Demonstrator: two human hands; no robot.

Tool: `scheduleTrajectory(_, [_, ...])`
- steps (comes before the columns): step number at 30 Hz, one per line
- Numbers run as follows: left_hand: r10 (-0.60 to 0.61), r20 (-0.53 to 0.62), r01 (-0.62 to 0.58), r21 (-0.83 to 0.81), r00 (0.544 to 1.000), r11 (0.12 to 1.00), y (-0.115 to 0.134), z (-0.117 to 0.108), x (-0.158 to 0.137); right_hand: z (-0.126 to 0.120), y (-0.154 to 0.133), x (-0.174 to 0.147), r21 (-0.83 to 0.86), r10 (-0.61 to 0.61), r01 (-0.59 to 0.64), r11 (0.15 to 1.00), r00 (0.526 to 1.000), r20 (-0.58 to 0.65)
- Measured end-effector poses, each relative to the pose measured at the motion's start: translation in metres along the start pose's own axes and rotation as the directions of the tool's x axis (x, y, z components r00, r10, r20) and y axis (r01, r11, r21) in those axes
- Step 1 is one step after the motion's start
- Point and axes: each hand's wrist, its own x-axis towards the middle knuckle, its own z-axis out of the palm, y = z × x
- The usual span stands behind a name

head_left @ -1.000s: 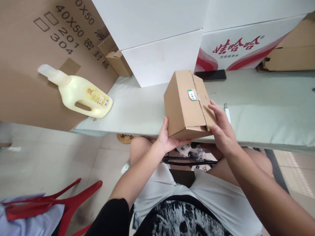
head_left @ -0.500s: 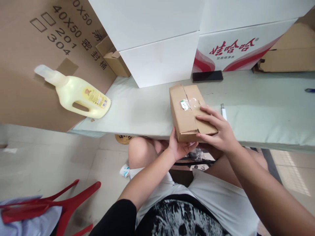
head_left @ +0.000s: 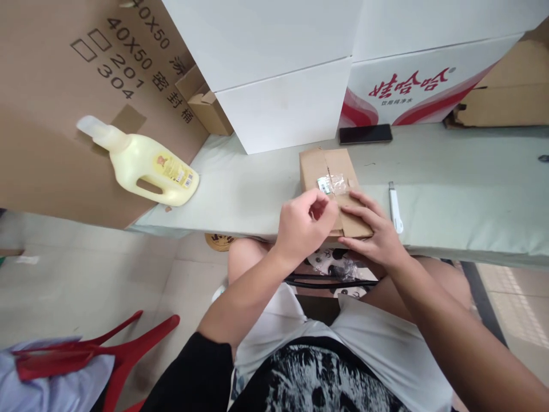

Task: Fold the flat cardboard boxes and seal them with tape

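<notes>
A small brown cardboard box (head_left: 312, 165) sits at the near edge of the cloth-covered table, with clear tape (head_left: 338, 183) and a small white-and-green label (head_left: 324, 185) across its top seam. Over the box's near left part, my left hand (head_left: 303, 224) is closed with thumb and fingertips pinched together; whatever they pinch is hidden. My right hand (head_left: 377, 232) holds the box from the right, fingers spread over its top and thumb at the near edge. Just right of that hand lies a white utility knife (head_left: 395, 209).
A black phone (head_left: 365, 134) lies before a white carton with red lettering (head_left: 412, 91). On the left, a yellow bottle (head_left: 150, 166) stands by a large brown carton (head_left: 51, 160). White boxes (head_left: 283, 109) rise behind. A red chair (head_left: 115, 366) is at lower left.
My left hand has moved from under the box's near left corner up over its top, its fingers now pinched. The box's near edge has lowered; my right hand remains on it.
</notes>
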Motion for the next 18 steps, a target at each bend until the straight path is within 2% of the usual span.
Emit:
scheduleTrajectory(2, [0.124, -0.052, -0.106, 0.258, 0.991, 0.96, 0.004, 0.009, 0.017, 0.001, 0.001, -0.002, -0.007, -0.008, 0.007, 1.0, 1.0, -0.012])
scheduleTrajectory(3, [0.14, -0.043, -0.115, 0.364, 0.989, 0.924, 0.001, 0.015, 0.023, 0.001, 0.001, -0.004, -0.013, -0.009, 0.008, 1.0, 1.0, -0.027])
scheduleTrajectory(5, [0.084, 0.014, -0.079, 0.511, 0.996, 0.856, -0.009, 0.024, 0.029, 0.001, 0.0, -0.008, -0.032, -0.004, 0.002, 0.999, 0.997, -0.074])
scheduleTrajectory(9, [-0.114, 0.141, 0.013, 0.571, 0.983, 0.821, -0.026, 0.03, 0.024, 0.003, -0.005, -0.018, -0.057, 0.02, -0.028, 0.998, 0.992, -0.124])
scheduleTrajectory(12, [-0.137, 0.164, 0.019, 0.57, 0.977, 0.821, -0.029, 0.029, 0.018, 0.002, -0.007, -0.021, -0.02, 0.023, -0.025, 0.999, 0.995, -0.095])
scheduleTrajectory(14, [-0.132, 0.163, 0.015, 0.574, 0.978, 0.819, -0.03, 0.028, 0.016, -0.003, -0.001, -0.021, -0.008, 0.057, -0.058, 0.998, 0.99, -0.128])
scheduleTrajectory(16, [-0.122, 0.161, 0.01, 0.566, 0.979, 0.824, -0.03, 0.027, 0.015, -0.012, 0.016, -0.019, -0.07, 0.172, -0.196, 0.978, 0.951, -0.258])
scheduleTrajectory(18, [-0.114, 0.16, 0.009, 0.546, 0.98, 0.838, -0.031, 0.027, 0.016, -0.025, 0.04, -0.019, -0.165, 0.321, -0.425, 0.89, 0.841, -0.435])
